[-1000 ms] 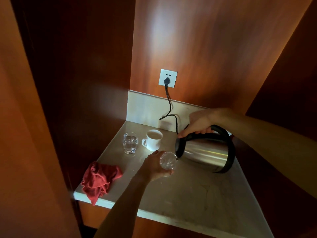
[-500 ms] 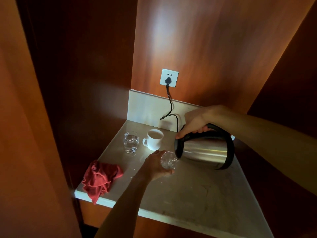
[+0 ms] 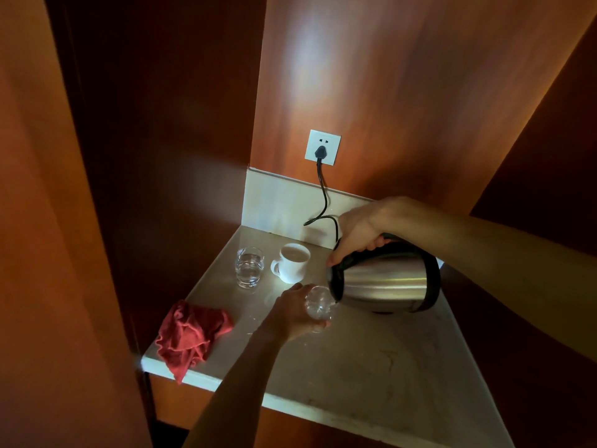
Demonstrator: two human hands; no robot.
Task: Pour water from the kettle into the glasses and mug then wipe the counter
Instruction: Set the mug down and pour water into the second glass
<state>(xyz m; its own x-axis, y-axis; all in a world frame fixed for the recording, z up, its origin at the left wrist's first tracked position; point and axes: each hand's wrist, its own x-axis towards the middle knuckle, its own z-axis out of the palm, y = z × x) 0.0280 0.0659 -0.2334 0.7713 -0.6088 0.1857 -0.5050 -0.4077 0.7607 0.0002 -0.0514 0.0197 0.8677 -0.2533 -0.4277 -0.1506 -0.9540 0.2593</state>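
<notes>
Fingers (image 3: 318,324) hiding glass (image 3: 318,304) base, kettle (image 3: 384,282) spout blurred

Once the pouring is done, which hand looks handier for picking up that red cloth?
Probably the left hand: the red cloth lies just to its left, while the right hand grips the kettle.

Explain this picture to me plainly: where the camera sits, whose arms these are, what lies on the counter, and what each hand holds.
The camera is worn on a person's head, looking down at their own bare arms. No machine is involved. The right hand tilts a shiny steel kettle with black handle toward a small clear glass, which the left hand grips. On the pale stone counter stand another clear glass, a white mug and a crumpled red cloth. A black cord is plugged into the wall socket.
</notes>
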